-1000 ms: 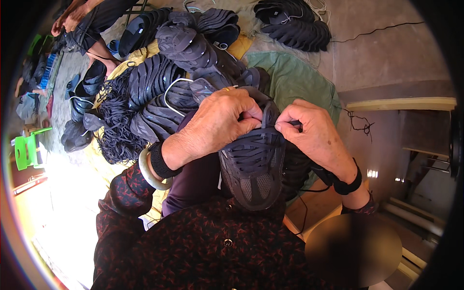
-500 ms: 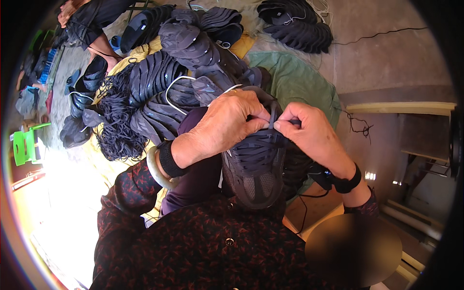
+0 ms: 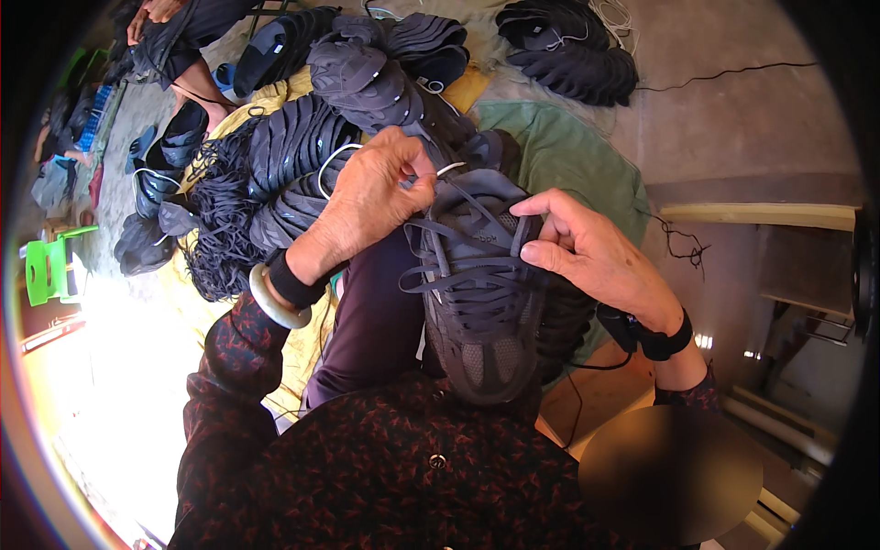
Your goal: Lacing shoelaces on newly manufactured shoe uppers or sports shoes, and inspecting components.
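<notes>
A dark grey-black sneaker (image 3: 477, 316) lies in front of me with its toe toward my body, laced in loose black loops. At its upper left, my left hand (image 3: 378, 188) is closed in a pinch on a black shoelace (image 3: 475, 199), which runs from the fingers across the shoe's opening. My right hand (image 3: 591, 257) is by the right edge of the opening, thumb and forefinger apart, their tips against the shoe's side. Its other fingers are curled and partly hidden.
Rows of stacked dark shoe uppers (image 3: 298, 147) and a heap of black laces (image 3: 220, 220) lie on yellow cloth ahead and left. Green cloth (image 3: 577, 151) spreads behind the sneaker. A person's bare leg (image 3: 197, 87) shows far left, above a green chair (image 3: 50, 266).
My hands have moved apart from their pinch over the shoe. The left has drawn the lace up and leftward; the right has opened its thumb and forefinger at the shoe's edge.
</notes>
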{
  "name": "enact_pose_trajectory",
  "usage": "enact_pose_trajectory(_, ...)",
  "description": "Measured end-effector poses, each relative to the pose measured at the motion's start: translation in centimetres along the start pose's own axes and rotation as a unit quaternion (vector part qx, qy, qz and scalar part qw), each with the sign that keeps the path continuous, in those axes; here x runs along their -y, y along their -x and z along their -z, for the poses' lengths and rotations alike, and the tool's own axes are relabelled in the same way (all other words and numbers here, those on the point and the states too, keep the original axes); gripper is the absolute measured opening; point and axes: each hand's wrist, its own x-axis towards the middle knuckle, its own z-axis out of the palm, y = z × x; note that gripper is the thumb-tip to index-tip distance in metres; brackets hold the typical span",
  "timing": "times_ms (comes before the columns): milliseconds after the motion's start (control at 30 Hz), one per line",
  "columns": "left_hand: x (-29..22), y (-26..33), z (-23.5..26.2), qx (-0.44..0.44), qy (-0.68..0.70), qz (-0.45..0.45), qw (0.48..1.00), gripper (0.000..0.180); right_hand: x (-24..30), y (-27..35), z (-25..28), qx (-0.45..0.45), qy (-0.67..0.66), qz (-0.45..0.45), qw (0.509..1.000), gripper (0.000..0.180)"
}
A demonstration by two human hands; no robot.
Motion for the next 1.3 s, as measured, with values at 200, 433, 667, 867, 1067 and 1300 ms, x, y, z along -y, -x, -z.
enact_pose_trajectory(200, 2.3, -0.1, -0.9, -0.02, -0.023, 0.08, 0.996, 0.007, -0.1, -0.1, 0.0, 0.0, -0.058, -0.017, 0.998, 0.035)
enact_pose_trajectory(433, 2.4, 0.2, -1.7, 0.07, 0.12, 0.215, 0.967, 0.011, -1.9, -0.2, -0.5, -0.068, -0.188, -0.054, 0.978, 0.036)
enact_pose_trajectory(667, 2.3, 0.3, -1.3, 0.134, 0.135, 0.159, 0.969, 0.018, -4.7, -0.5, -1.6, -0.151, -0.066, -0.031, 0.986, 0.044)
enact_pose_trajectory(867, 2.4, 0.1, -1.4, 0.189, 0.148, 0.101, 0.965, 0.049, -7.1, -0.9, -2.9, -0.134, -0.165, -0.038, 0.976, 0.059)
enact_pose_trajectory(1067, 1.7, -1.6, -1.6, 0.288, 0.172, 0.155, 0.929, 0.037, -8.7, -1.3, -4.3, -0.096, -0.303, 0.005, 0.948, 0.047)
enact_pose_trajectory(1300, 4.6, -0.4, -1.8, 0.258, 0.347, 0.176, 0.884, 0.04, -10.2, -0.2, -5.5, -0.107, -0.468, -0.047, 0.876, 0.04)
